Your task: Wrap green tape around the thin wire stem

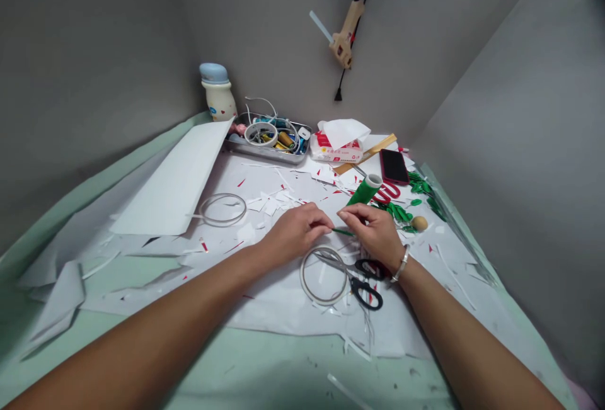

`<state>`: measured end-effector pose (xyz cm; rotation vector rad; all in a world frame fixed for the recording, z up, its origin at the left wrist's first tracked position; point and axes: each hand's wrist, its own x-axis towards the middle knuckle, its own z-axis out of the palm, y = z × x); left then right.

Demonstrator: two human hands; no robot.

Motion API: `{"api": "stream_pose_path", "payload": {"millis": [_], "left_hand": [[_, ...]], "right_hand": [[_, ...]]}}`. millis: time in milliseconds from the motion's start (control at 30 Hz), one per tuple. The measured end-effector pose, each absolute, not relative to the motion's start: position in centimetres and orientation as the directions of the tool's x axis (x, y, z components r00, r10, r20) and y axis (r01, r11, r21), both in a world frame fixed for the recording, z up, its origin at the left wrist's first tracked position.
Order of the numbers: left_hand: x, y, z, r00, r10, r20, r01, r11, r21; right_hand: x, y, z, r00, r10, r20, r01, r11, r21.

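- Head view: I see the left hand point(295, 232) half-closed, its fingertips at the left end of a narrow green strip point(343, 232); I cannot tell whether it grips.
- The right hand point(373, 233) pinches that strip between thumb and forefinger, just far of a thin hoop point(301, 276) and black-handled scissors point(366, 293).
- Good practice: keep the pinch light and both wrists clear of the blades.

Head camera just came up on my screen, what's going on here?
A person's left hand and right hand hold a thin green strip between them, above white paper. A green roll sits just beyond the right hand, with cut green leaf shapes beside it. Black-handled scissors lie below the right hand, across a clear plastic loop.
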<state>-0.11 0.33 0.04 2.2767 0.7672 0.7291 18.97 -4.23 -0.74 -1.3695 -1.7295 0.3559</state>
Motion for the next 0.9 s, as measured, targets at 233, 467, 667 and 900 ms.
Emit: {"api": "stream_pose_path", "payload": {"millis": [233,467,667,900], "left_hand": [[-0.1,0.6,0.1,0.566,0.798,0.207,0.3,-0.434,0.85],[-0.4,1.1,-0.3,0.47,0.838,0.277,0.377,-0.475,0.795],[-0.3,0.7,-0.7,0.56,0.757,0.335,0.491,-0.63,0.602],[-0.2,0.1,-0.3,0.713,0.647,0.272,0.4,-0.693,0.599]], "right_hand": [[19.1,-4.2,-1.1,-0.074,0.912,0.404,0.655,0.35,-0.669],[17.8,-5.2,-1.0,-0.329,0.828,0.453,0.76,0.517,-0.393],[17.0,-5.6,-0.3,-0.422,0.735,0.531,0.797,0.58,-0.169],[18.7,-4.3,-0.6,-0.056,0.856,0.515,0.684,0.408,-0.605]]}}
